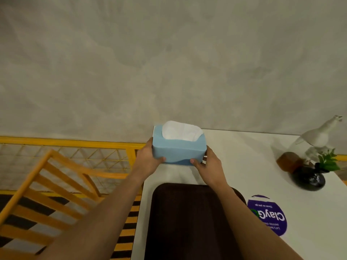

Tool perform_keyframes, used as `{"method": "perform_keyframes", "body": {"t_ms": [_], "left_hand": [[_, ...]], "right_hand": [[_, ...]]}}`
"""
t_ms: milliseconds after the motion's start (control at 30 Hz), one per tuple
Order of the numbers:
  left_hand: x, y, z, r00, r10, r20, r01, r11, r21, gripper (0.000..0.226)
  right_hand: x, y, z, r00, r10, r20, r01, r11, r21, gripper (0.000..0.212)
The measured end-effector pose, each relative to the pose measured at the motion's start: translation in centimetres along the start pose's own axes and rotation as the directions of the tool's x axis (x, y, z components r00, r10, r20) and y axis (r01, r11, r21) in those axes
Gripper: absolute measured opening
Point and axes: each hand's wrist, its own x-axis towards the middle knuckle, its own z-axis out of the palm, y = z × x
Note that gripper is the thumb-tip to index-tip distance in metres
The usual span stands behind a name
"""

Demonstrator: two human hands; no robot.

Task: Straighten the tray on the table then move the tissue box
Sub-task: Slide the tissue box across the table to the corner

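A light blue tissue box (177, 150) with a white tissue poking from its top is at the far left corner of the white table (253, 166). My left hand (149, 158) grips its left end and my right hand (209, 164) grips its right end. Whether the box rests on the table or is just above it I cannot tell. A dark brown tray (189, 222) lies on the table close to me, its long sides running straight away from me; my right forearm crosses its right edge.
A round purple sticker (267, 214) is on the table right of the tray. At the far right stand a black vase with a green plant (309, 177), a brown block and a white figurine (319, 136). An orange wooden chair (47, 194) and yellow railing are left.
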Motion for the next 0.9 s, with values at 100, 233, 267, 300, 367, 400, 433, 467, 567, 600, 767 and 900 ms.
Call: {"method": "perform_keyframes", "body": {"t_ms": [100, 233, 267, 300, 367, 400, 433, 467, 567, 600, 767, 900], "left_hand": [[1.8, -1.3, 0.6, 1.0, -0.006, 0.002, 0.006, 1.0, 0.003, 0.08], [3.7, -3.0, 1.4, 0.998, -0.063, 0.017, 0.063, 0.998, -0.009, 0.083], [4.1, -3.4, 1.5, 0.998, -0.057, 0.014, 0.058, 0.998, -0.018, 0.083], [4.6, -3.8, 1.5, 0.999, -0.05, 0.009, 0.05, 0.998, -0.028, 0.084], [5.8, -4.5, 1.6, 0.999, -0.052, -0.001, 0.052, 0.998, -0.033, 0.087], [6.4, -4.8, 1.7, 0.998, -0.059, 0.002, 0.059, 0.998, -0.031, 0.09], [7.0, -5.0, 1.9, 0.998, -0.066, 0.008, 0.067, 0.997, -0.032, 0.092], [7.6, -5.2, 2.1, 0.997, -0.073, 0.018, 0.074, 0.997, -0.035, 0.094], [9.5, -5.5, 2.6, 0.996, -0.08, 0.033, 0.081, 0.996, -0.027, 0.096], [10.1, -5.6, 2.8, 0.996, -0.08, 0.035, 0.08, 0.997, -0.019, 0.096], [12.3, -6.1, 3.0, 0.997, -0.072, 0.036, 0.07, 0.996, 0.048, 0.091], [13.2, -6.6, 3.4, 0.995, -0.089, 0.034, 0.086, 0.993, 0.075, 0.09]], "right_hand": [[1.6, 0.7, 1.0, 1.0, 0.0, 0.013, 0.0, 1.0, -0.001, 0.062], [3.9, 1.6, 1.9, 0.999, -0.014, 0.04, 0.015, 1.0, -0.028, 0.064], [4.5, 1.9, 2.1, 0.999, -0.015, 0.045, 0.017, 0.999, -0.028, 0.064], [5.1, 2.0, 2.3, 0.999, -0.016, 0.048, 0.018, 0.999, -0.029, 0.064], [6.3, 2.3, 2.6, 0.999, -0.019, 0.051, 0.021, 0.999, -0.034, 0.062], [6.9, 2.4, 2.8, 0.998, -0.022, 0.053, 0.024, 0.999, -0.035, 0.06], [7.4, 2.5, 3.0, 0.998, -0.025, 0.054, 0.027, 0.999, -0.037, 0.06], [7.9, 2.5, 3.1, 0.998, -0.023, 0.053, 0.025, 0.999, -0.038, 0.06], [9.8, 2.4, 3.2, 0.997, -0.023, 0.067, 0.028, 0.997, -0.069, 0.065], [10.5, 2.3, 3.2, 0.997, -0.024, 0.077, 0.031, 0.996, -0.088, 0.067], [12.9, 2.3, 3.2, 0.997, 0.002, 0.083, 0.009, 0.992, -0.129, 0.073], [13.9, 3.0, 3.6, 0.996, 0.038, 0.082, -0.024, 0.985, -0.169, 0.067]]}}
